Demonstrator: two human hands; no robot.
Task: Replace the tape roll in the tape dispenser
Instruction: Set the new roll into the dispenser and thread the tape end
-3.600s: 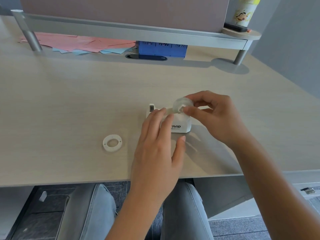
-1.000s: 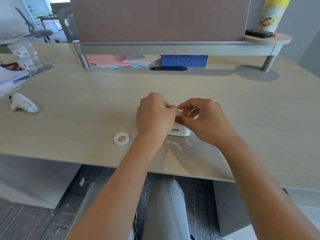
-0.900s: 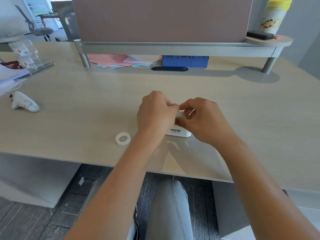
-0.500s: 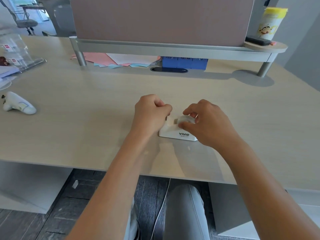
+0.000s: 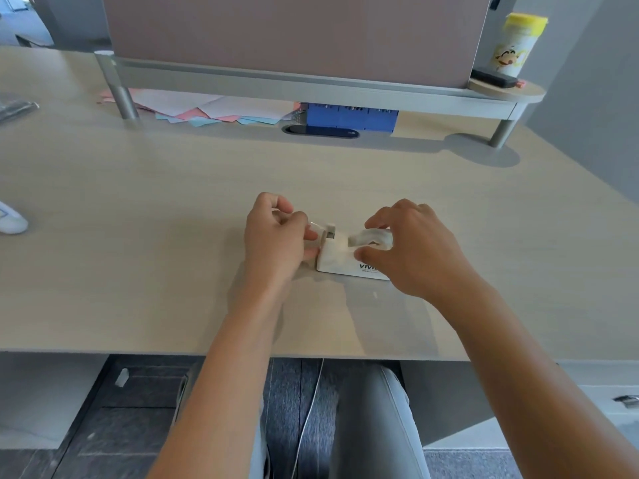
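Pale wood-grain surface [image 5: 138, 188] carries the white plastic tape dispenser [image 5: 340, 259], with the clear tape roll [image 5: 371, 236] seated in it. Right hand [image 5: 420, 252] clasps the roll; left hand [image 5: 275, 236] pinches the clear tape end [image 5: 313, 225] beyond the cutter. Threading is apparently underway; next, the strip needs pressing onto the blade.

Both hands [image 5: 276, 236] [image 5: 415, 250] forward, fingers curled, near each other.
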